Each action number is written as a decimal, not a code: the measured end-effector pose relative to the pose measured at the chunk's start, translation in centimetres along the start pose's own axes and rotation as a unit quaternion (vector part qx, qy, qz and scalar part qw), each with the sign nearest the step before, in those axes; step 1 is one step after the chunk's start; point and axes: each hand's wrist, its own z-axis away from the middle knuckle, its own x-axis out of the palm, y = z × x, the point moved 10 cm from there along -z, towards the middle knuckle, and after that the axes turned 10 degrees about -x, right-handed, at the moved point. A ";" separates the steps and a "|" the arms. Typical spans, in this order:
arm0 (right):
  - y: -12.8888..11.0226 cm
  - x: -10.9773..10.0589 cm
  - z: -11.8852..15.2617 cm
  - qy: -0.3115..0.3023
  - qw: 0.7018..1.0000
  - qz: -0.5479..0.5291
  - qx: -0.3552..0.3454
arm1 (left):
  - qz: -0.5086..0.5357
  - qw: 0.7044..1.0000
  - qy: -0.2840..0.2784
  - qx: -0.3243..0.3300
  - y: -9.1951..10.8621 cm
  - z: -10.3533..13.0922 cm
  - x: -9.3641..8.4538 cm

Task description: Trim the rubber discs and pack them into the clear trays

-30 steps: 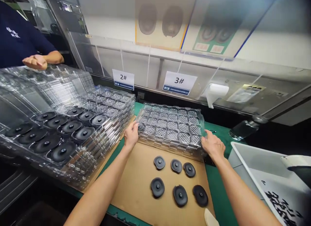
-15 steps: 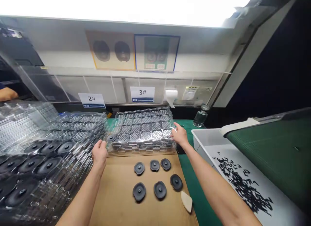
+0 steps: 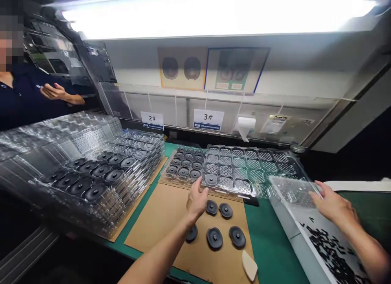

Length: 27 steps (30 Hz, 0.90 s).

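Observation:
A clear compartment tray reaches from the middle of the bench to over the white bin, with a black round part in its front left pocket. The fingers of my left hand pinch its front left corner. At its right end, my right hand grips the edge above the bin. To the left, a lower clear tray shows rows of black parts. Several loose black parts lie on the cardboard in front of my left hand, one partly hidden by my forearm.
Tall stacked clear trays with black parts stand at the left. The white bin at the right holds small black pieces. A cream wedge lies on the cardboard's front right. A person in dark clothing is at the far left.
Both hands have carried the clear tray to the right, and its right end is now over the bin. The filled tray beneath has come into view. The camera view has turned left.

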 end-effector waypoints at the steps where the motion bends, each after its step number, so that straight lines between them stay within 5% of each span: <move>1: 0.9 0.2 0.2 -0.021 1.000 0.013 0.014 | -0.007 1.000 -0.011 -0.002 -0.6 0.6 0.7; 4: 2.0 0.7 0.8 -0.076 0.994 0.059 0.043 | -0.026 0.999 -0.042 -0.012 -2.2 1.5 1.8; 7: -0.7 0.8 0.7 -0.098 0.989 0.106 0.029 | -0.041 0.997 -0.062 -0.029 -3.3 1.5 1.9; 11: -11.8 3.0 1.4 -0.117 0.981 0.100 -0.119 | -0.045 0.996 -0.074 -0.037 -4.0 1.2 1.7; 14: -22.6 6.7 4.2 -0.149 0.944 0.051 -0.290 | -0.036 0.996 -0.072 -0.045 -4.5 1.3 1.2; 17: -29.7 10.1 7.0 -0.170 0.905 0.038 -0.388 | -0.018 0.997 -0.057 -0.057 -5.2 1.6 -0.2; 20: -32.5 12.3 8.3 -0.175 0.886 0.050 -0.427 | 0.007 0.996 -0.033 -0.080 -6.2 1.7 -2.1; 27: -33.8 13.6 8.4 -0.178 0.860 0.050 -0.475 | 0.114 0.981 -0.033 -0.156 -8.0 1.1 -4.0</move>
